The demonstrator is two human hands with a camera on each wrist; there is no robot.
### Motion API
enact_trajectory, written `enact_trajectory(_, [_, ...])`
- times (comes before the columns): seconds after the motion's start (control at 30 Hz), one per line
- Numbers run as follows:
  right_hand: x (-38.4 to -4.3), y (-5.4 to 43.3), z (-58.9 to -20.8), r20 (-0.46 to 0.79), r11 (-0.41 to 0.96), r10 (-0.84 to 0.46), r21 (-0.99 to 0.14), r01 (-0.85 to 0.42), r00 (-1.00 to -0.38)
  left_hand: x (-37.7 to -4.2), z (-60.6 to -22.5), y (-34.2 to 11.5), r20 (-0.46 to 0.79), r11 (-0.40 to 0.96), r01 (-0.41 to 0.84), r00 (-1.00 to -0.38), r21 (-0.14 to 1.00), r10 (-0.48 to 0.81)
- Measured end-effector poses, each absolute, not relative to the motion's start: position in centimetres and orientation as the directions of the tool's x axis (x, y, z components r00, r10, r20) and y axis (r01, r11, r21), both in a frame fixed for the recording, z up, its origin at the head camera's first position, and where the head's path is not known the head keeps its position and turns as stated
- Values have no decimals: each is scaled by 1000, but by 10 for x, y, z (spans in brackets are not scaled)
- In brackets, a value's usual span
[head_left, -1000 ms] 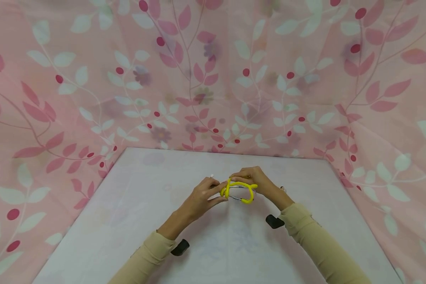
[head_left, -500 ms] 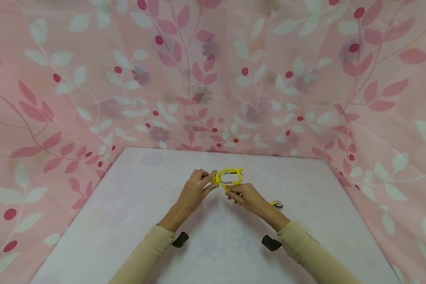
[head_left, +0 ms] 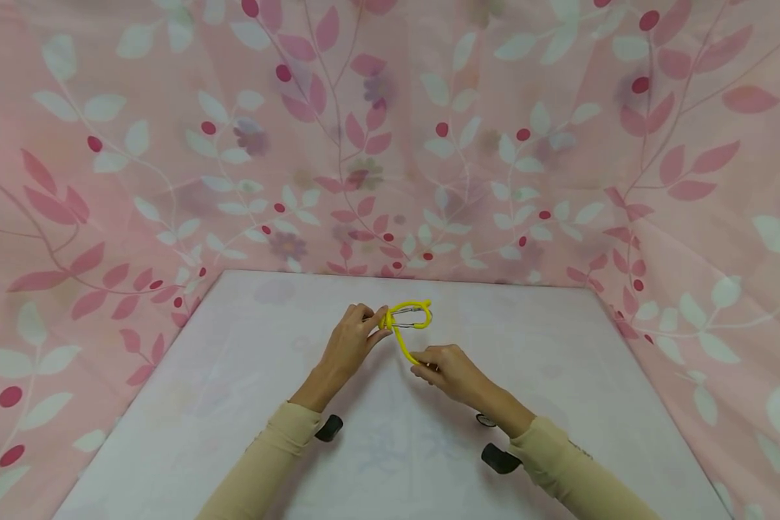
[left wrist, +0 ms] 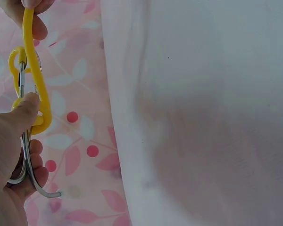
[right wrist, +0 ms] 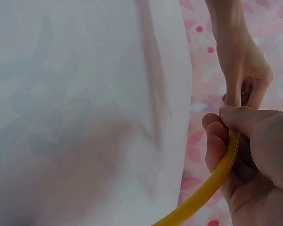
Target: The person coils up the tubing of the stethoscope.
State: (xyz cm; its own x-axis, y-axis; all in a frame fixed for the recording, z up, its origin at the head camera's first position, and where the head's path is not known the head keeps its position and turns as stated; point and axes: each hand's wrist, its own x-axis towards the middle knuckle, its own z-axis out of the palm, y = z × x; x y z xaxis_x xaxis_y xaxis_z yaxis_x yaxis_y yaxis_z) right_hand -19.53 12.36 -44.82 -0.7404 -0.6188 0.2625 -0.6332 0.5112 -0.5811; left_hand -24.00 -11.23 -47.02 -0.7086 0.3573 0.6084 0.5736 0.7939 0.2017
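A stethoscope with yellow tubing (head_left: 406, 345) and metal ear tubes (left wrist: 28, 165) is held up above the table. Part of the tubing is wound round the ear tubes and makes a loop at the far side. My left hand (head_left: 349, 347) pinches the wound part between thumb and fingers; the curved ear tube end sticks out below that hand in the left wrist view. Nearer to me and to the right, my right hand (head_left: 455, 372) grips a stretch of tubing running down from the winding. Past that wrist hangs the round chest piece (head_left: 485, 419), partly hidden by the forearm.
A white-covered table (head_left: 286, 318) lies beneath both hands. Pink leaf-patterned cloth (head_left: 390, 180) stands behind it and at both sides. Dark wrist-worn devices (head_left: 499, 458) sit below both forearms.
My right hand has come from the loop's far side down toward me, drawing a length of tubing out. My left hand has shifted slightly left and away, keeping its hold. The chest piece has swung nearer.
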Motion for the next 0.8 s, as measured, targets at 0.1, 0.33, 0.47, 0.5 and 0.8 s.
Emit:
enact_trajectory(0.1, [-194,124,-447,268,509,-619,-579,-637,-738,-240,-468,-111,608,795,574,-708,196,361])
enact_trajectory(0.33, [-194,125,-445,270,515,-630,-556,-653,-728,-234,-463,-105,620,788,596,-681,159,390])
enact_trajectory(0.47, [-192,122,-435,333,600,-627,-370,-709,-704,-232,-462,-102,626,790,606,-654,98,424])
enact_trajectory(0.5, [-193,120,-432,353,625,-623,-312,-715,-698,-231,-462,-101,625,791,606,-650,82,433])
enact_trajectory(0.8, [-217,124,-409,422,700,-608,-114,-705,-672,-221,-462,-95,551,717,694,-625,68,553])
